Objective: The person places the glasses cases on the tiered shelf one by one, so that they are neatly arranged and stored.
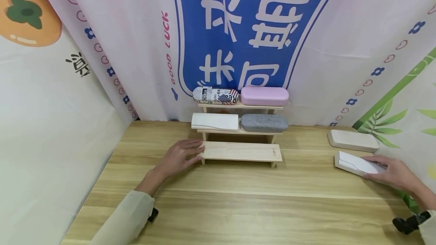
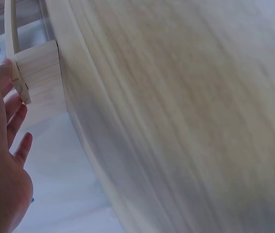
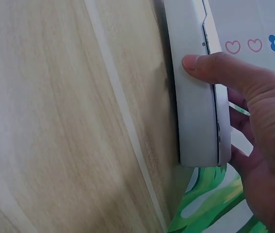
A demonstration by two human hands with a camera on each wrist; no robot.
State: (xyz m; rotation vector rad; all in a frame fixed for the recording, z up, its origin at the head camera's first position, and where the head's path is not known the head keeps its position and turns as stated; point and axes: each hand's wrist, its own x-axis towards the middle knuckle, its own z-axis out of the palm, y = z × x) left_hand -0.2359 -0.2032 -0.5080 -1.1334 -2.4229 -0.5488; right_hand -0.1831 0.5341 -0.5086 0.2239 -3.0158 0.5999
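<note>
My left hand [image 1: 181, 156] is at the left end of the lowest step of a pale wooden tiered stand [image 1: 242, 151]; in the left wrist view its thumb and fingers pinch the board's end [image 2: 21, 82]. On the right, my right hand [image 1: 391, 171] grips a white glasses case [image 1: 354, 163] with a wavy flap edge. The right wrist view shows the thumb on one side of that case [image 3: 196, 116], with the fingers partly hidden behind it. A beige-white case [image 1: 353, 140] lies just beyond.
On the stand's top tier sit a newsprint-patterned case [image 1: 215, 95] and a pink case [image 1: 264, 96]. The middle tier bears a white flap case [image 1: 214, 121] and a grey felt case [image 1: 264, 123]. Printed curtains [image 1: 136, 48] hang behind the wooden table [image 1: 245, 207].
</note>
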